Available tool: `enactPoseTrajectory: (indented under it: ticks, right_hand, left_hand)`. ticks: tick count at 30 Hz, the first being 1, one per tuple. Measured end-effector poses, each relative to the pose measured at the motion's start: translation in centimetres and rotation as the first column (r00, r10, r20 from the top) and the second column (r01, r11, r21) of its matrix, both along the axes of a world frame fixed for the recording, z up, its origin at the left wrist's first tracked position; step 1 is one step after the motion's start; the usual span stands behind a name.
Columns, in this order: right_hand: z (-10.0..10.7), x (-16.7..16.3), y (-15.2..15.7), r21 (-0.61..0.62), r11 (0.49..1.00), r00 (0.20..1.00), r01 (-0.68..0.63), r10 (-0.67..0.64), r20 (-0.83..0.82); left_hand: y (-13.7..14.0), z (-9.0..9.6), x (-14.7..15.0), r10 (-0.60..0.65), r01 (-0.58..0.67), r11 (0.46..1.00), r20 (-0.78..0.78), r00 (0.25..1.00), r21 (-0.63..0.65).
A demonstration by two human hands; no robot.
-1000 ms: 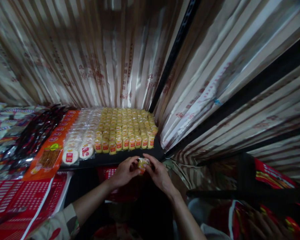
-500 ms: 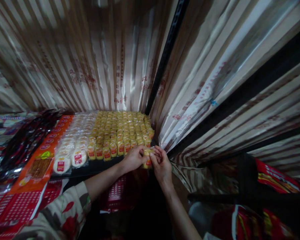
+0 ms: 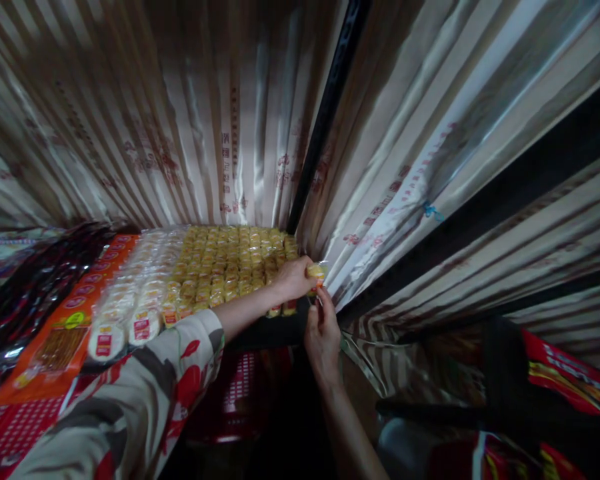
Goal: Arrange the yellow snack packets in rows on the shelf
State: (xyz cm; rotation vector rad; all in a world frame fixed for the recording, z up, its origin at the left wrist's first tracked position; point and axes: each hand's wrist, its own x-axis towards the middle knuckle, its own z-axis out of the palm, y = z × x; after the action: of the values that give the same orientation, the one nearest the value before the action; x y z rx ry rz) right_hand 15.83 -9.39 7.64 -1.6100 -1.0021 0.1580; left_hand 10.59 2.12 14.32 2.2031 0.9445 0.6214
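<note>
A small yellow cake in clear wrapping (image 3: 316, 272), with a red and orange label, is held at the right end of the shelf. My left hand (image 3: 294, 277) reaches across and closes on the cake's left side. From below, my right hand (image 3: 324, 340) has its curled fingertips against the cake's lower edge. Close rows of matching wrapped yellow cakes (image 3: 220, 260) lie on the black shelf (image 3: 270, 331), partly behind my left hand and forearm. Beside them on the left stand rows of round white wrapped cakes (image 3: 144, 325).
Left of the cakes lie an orange snack bag (image 3: 45, 347) and dark shiny packets (image 3: 35, 287). A red basket (image 3: 240, 387) sits below the shelf. Pleated curtains (image 3: 205, 133) and a black upright post (image 3: 325, 120) close off the back; red bags (image 3: 570, 367) are at right.
Both hands have moved up and rightward with the wrapped cake, towards the shelf's right end. My left forearm now reaches further across the rows. The view has shifted slightly.
</note>
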Motion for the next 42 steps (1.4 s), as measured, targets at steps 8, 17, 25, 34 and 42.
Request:
enactPoseTrajectory:
  ticks: [8, 17, 25, 34, 42]
  right_hand:
    - [-2.1, 0.5, 1.6, -0.004, 1.000, 1.000, -0.023, 0.023, 0.020]
    - [-6.4, 1.1, 2.4, -0.044, 0.999, 0.999, -0.009, 0.011, 0.053]
    - [-8.7, 1.5, 3.0, -0.049, 0.998, 0.998, -0.027, 0.030, 0.059]
    - [-9.5, 1.7, 3.2, -0.082, 0.995, 0.988, -0.047, 0.059, 0.146]
    - [-9.4, 1.6, 3.2, -0.097, 0.995, 0.975, -0.003, 0.025, 0.220]
  left_hand:
    - [1.1, -2.2, 1.0, 0.008, 0.002, 0.997, -0.132, 0.991, 0.077]
    - [1.4, -3.3, 1.5, 0.046, -0.031, 0.996, -0.183, 0.982, 0.081]
    - [0.9, -4.1, 1.9, 0.065, -0.056, 0.996, -0.131, 0.989, 0.074]
    - [1.0, -3.6, 1.0, 0.017, 0.013, 0.989, -0.200, 0.980, 0.149]
    - [0.7, -3.4, 1.0, 0.065, -0.001, 0.976, -0.287, 0.956, 0.218]
